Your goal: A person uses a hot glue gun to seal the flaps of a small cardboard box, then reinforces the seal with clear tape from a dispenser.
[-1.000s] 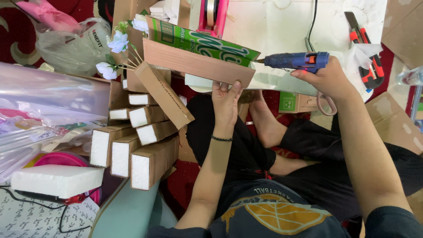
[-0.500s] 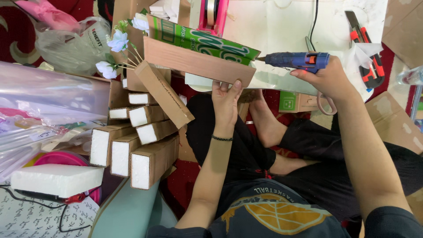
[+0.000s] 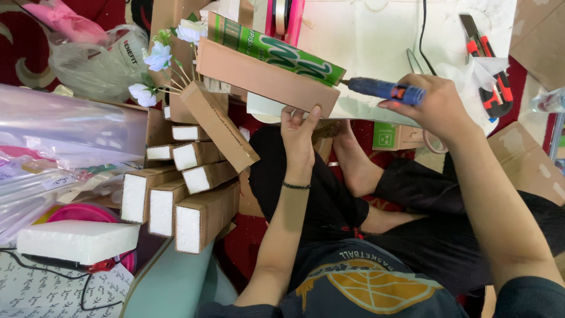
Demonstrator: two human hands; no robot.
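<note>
— Where is the cardboard strip (image 3: 268, 78)?
— Above the lap, tilted, resting on the left hand (image 3: 300, 138); its fingers (image 3: 311, 116) press up against the strip's lower edge, near its right end.
— And the right hand (image 3: 432, 106)?
— Clenched around the blue glue gun (image 3: 385, 90), whose nozzle seems to touch the strip's right end, though that spot is partly hidden. Foam-filled cardboard blocks (image 3: 188, 200) stand left.
</note>
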